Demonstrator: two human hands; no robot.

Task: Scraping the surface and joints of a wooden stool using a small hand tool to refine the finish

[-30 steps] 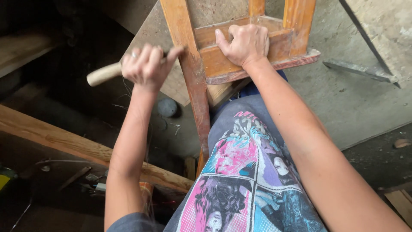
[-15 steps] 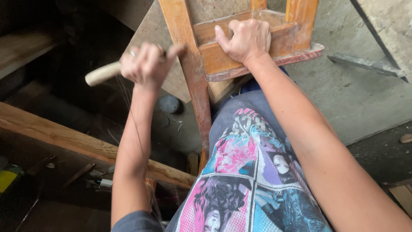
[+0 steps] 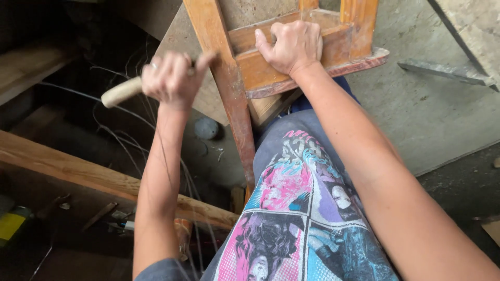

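Note:
A wooden chair frame (image 3: pixel 260 67) lies tipped over in front of me, one orange-brown leg (image 3: pixel 229 104) running down toward my lap. My right hand (image 3: pixel 290 47) grips the frame's cross rail from above. To the left of the leg, my left hand (image 3: pixel 169 78) is closed around a tool with a pale wooden handle (image 3: pixel 121 92); the tool's head is hidden behind my fingers and the leg.
A long wooden beam (image 3: pixel 94 177) crosses the dark floor at lower left, with thin loose wires (image 3: pixel 125 140) above it. A yellow object (image 3: pixel 11 225) lies at the far left edge. Grey concrete floor (image 3: pixel 432 114) and a metal strip (image 3: pixel 442 70) are at right.
My left hand with the wooden-handled tool has shifted slightly; the chair frame and my right hand stay in place. The view has drifted a little.

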